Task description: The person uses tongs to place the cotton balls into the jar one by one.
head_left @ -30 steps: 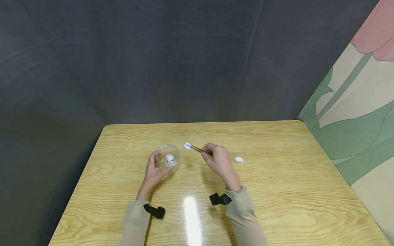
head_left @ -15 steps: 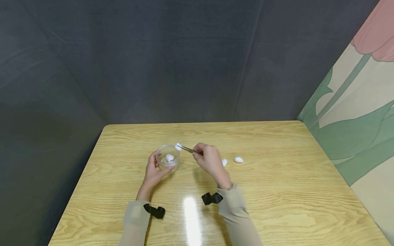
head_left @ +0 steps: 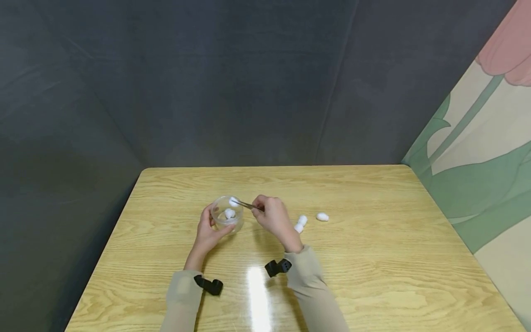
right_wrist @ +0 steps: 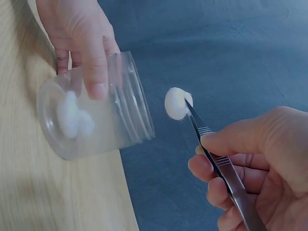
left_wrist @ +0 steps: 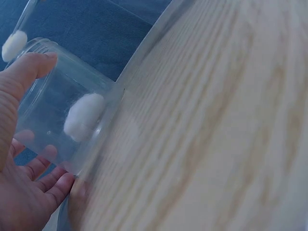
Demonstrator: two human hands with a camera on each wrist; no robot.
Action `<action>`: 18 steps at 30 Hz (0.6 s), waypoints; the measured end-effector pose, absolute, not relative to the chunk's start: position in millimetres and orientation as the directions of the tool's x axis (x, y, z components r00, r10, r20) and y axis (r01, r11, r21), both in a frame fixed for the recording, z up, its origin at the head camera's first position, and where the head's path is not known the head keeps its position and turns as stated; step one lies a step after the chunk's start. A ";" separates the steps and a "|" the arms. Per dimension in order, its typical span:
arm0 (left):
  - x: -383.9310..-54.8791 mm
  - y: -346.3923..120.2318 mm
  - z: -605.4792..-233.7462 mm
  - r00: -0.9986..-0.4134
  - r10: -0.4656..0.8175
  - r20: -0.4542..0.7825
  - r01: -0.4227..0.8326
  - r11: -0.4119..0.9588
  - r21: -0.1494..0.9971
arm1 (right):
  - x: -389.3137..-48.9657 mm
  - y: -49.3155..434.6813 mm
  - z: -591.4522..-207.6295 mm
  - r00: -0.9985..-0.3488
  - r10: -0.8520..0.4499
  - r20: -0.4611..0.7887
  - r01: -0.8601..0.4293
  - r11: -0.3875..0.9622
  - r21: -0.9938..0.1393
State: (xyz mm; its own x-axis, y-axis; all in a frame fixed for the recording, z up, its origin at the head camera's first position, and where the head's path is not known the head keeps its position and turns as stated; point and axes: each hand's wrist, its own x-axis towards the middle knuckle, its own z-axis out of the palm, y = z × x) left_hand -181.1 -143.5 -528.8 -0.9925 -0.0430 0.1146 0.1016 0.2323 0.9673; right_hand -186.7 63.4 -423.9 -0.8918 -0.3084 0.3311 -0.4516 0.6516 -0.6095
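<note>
My left hand [head_left: 207, 235] grips a clear plastic jar [right_wrist: 103, 120] around its side, thumb across the wall near the threaded rim. White cotton balls [left_wrist: 84, 117] lie at the bottom of the jar. Between thumb and fingers my right hand [head_left: 274, 219] pinches metal tweezers [right_wrist: 226, 173]. Their tips hold one cotton ball [right_wrist: 177, 103], which is just outside the jar's mouth in the right wrist view and overlaps the far rim in the head view.
On the wooden table [head_left: 373, 258], two cotton balls [head_left: 302, 221] lie side by side just right of my right wrist. Another cotton ball [head_left: 322, 216] lies a little farther right. A dark cloth [head_left: 249, 92] hangs behind the table, with a floral fabric [head_left: 477, 175] on the right.
My right hand has moved left with the tweezers and cotton ball, reaching the jar's mouth. Two cotton balls on the table have come into view from behind it. The left hand stays put.
</note>
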 end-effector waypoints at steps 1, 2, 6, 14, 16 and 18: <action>-180.9 -143.6 -528.6 -0.993 -0.041 0.112 0.100 0.230 0.968 | -187.3 62.5 -424.8 -0.893 -0.309 0.326 -0.448 0.653 -0.611; -180.7 -143.6 -528.4 -0.993 -0.039 0.109 0.097 0.230 0.968 | -187.6 61.7 -425.3 -0.894 -0.311 0.322 -0.447 0.654 -0.610; -180.4 -143.8 -528.0 -0.994 -0.039 0.105 0.093 0.229 0.969 | -190.1 59.1 -428.0 -0.887 -0.333 0.320 -0.462 0.660 -0.592; -181.8 -143.5 -529.4 -0.992 -0.039 0.121 0.109 0.219 0.970 | -192.2 55.3 -431.2 -0.894 -0.352 0.279 -0.449 0.671 -0.590; -181.9 -143.7 -529.9 -0.992 -0.037 0.124 0.114 0.217 0.969 | -192.8 54.4 -432.4 -0.897 -0.352 0.268 -0.442 0.677 -0.588; -181.7 -144.0 -530.3 -0.992 -0.037 0.123 0.112 0.218 0.969 | -193.3 53.5 -433.6 -0.902 -0.350 0.254 -0.431 0.682 -0.590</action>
